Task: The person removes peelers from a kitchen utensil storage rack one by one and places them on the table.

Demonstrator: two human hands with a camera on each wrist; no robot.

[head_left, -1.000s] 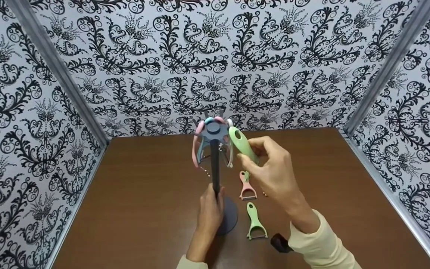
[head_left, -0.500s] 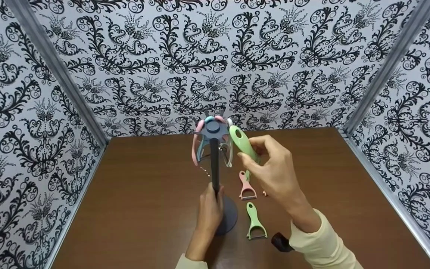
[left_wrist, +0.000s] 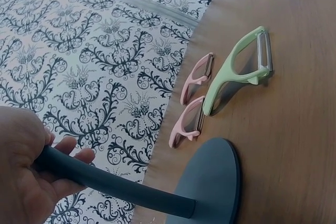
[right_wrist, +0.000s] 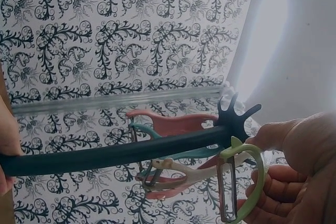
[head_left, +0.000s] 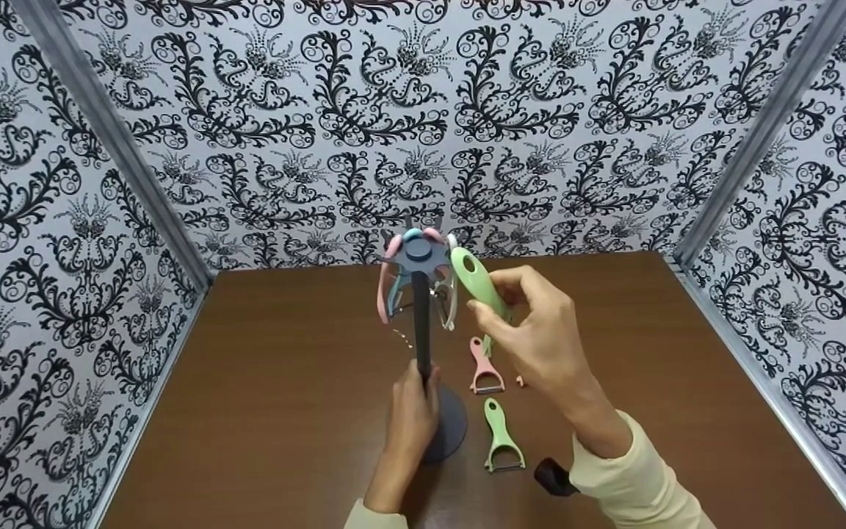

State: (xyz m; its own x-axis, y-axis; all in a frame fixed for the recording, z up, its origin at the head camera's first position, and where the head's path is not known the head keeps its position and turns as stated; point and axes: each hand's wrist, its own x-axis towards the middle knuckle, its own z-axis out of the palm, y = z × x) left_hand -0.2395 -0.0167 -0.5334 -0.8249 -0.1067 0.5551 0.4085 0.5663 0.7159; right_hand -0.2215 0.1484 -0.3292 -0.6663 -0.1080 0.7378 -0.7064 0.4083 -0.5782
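My left hand (head_left: 412,415) grips the pole of a dark grey stand (head_left: 421,316), below its ring of hooks. In the left wrist view the pole (left_wrist: 121,184) curves down to a round base (left_wrist: 215,182). My right hand (head_left: 540,330) pinches a light green peeler (head_left: 476,278) by its handle, the handle's hole end close to a hook on the stand's right. The right wrist view shows that peeler's blade end (right_wrist: 260,182) hanging down beside the pole. Pink (head_left: 385,286), blue (head_left: 396,290) and white (head_left: 453,241) peelers hang from other hooks.
On the brown table (head_left: 283,411) right of the base lie a green peeler (head_left: 498,430) and a pink peeler (head_left: 485,367). A second pink peeler (left_wrist: 194,80) is mostly hidden by my right hand in the head view. A dark object (head_left: 554,476) shows beside my right sleeve.
The stand's top has shifted very slightly left in the head view. My right hand and the green peeler have barely moved, staying close to the hook.
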